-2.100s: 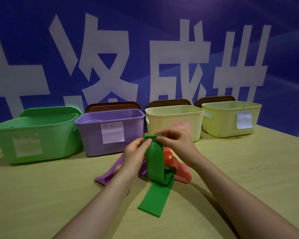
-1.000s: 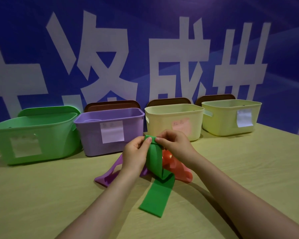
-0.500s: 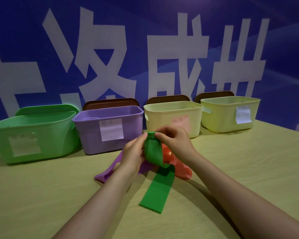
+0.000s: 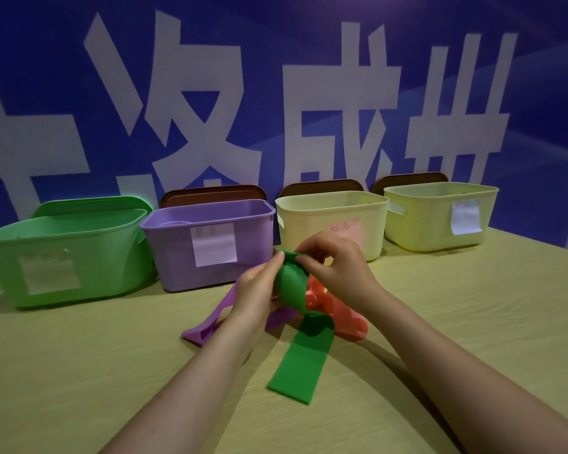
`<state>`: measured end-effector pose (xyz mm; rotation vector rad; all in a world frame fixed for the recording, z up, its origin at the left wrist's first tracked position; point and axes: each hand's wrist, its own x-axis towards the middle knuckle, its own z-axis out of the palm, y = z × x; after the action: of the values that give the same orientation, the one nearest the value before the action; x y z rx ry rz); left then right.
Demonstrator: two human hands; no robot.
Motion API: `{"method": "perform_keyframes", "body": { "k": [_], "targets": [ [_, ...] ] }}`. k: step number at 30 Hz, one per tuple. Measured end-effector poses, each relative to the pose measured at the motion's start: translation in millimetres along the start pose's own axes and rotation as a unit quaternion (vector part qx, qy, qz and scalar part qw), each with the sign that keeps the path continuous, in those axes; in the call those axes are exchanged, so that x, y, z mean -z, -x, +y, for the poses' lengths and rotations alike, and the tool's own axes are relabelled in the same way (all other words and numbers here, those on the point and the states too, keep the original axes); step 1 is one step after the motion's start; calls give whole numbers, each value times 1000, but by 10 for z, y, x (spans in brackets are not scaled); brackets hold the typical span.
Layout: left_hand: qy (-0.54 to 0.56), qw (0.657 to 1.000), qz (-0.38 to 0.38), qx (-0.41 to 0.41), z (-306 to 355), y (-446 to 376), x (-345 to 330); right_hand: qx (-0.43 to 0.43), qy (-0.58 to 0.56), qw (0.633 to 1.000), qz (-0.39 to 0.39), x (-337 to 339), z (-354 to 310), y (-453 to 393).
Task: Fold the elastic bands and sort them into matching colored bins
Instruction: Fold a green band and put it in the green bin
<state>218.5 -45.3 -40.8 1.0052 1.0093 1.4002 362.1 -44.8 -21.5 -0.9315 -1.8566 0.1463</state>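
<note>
Both hands' fingers, left hand [image 4: 254, 286] and right hand [image 4: 336, 268], pinch the green band [image 4: 292, 286]; its loose tail could spring open or drag the red band [image 4: 345, 317].

The blue banner [image 4: 309, 93] bears large white characters, 洛, 成 and 世 among them. The paper labels on the bins [image 4: 214, 244] are too faint to read.

Single head-worn wide-angle view, facing forward and down, close over the table [image 4: 473, 322], bins at far edge
</note>
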Motion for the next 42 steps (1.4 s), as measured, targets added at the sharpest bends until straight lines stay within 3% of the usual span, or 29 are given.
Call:
{"method": "perform_keyframes", "body": {
  "k": [3, 7, 14, 19, 34, 42],
  "targets": [
    [41, 999, -16, 12, 23, 17, -9, 36, 39, 998, -18, 26, 4, -2],
    [10, 1000, -23, -7, 3, 11, 11, 59, 29, 998, -22, 29, 12, -4],
    [-5, 998, -30, -61, 9, 2, 7, -89, -99, 991, -20, 15, -27, -19],
    [-36, 995, -17, -96, -10, -3, -1, -161, -156, 972, -70, -14, -18, -5],
    [-111, 988, -3, -105, 48, 79, -32, -220, -244, 945, -8, -113, -30, 5],
    [-139, 986, -22, -86, 62, 93, -32, -211, -206, 956, 10, -67, 8, -15]
  ]
}}
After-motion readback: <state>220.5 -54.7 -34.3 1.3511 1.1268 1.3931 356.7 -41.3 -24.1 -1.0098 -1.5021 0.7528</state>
